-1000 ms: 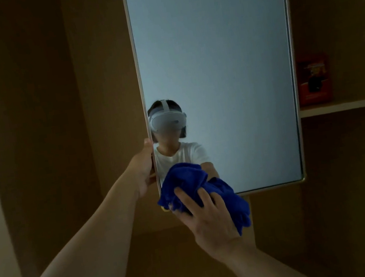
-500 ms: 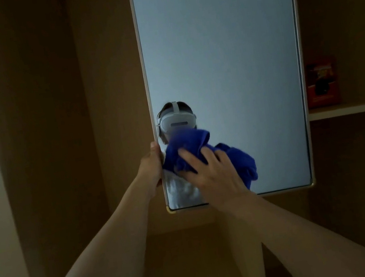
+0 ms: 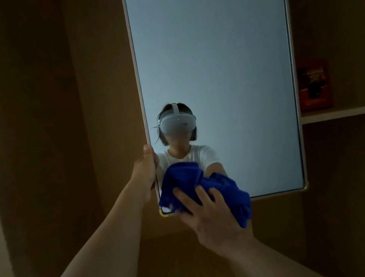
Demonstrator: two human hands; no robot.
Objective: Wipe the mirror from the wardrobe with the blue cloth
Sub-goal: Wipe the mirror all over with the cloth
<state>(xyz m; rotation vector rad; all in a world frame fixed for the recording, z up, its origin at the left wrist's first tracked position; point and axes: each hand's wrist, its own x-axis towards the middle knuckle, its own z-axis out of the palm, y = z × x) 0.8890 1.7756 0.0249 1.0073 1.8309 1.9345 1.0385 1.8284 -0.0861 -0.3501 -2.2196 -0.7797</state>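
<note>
A tall mirror (image 3: 213,63) with a thin pale frame hangs in front of the wooden wardrobe. My left hand (image 3: 146,169) grips its left edge near the bottom, thumb along the frame. My right hand (image 3: 209,216) presses a bunched blue cloth (image 3: 183,183) against the glass at the lower left corner, fingers spread over the cloth. The cloth covers the bottom edge of the mirror there and hangs a little below it. The glass reflects a person in a white shirt with a headset.
Wooden wardrobe panels (image 3: 35,135) surround the mirror. To the right, a shelf (image 3: 346,112) carries a red box (image 3: 314,88). Below the mirror lies a dim wooden recess.
My right hand slid the cloth down from the mid-left glass to the lower left corner. My left hand kept its hold on the mirror's left edge.
</note>
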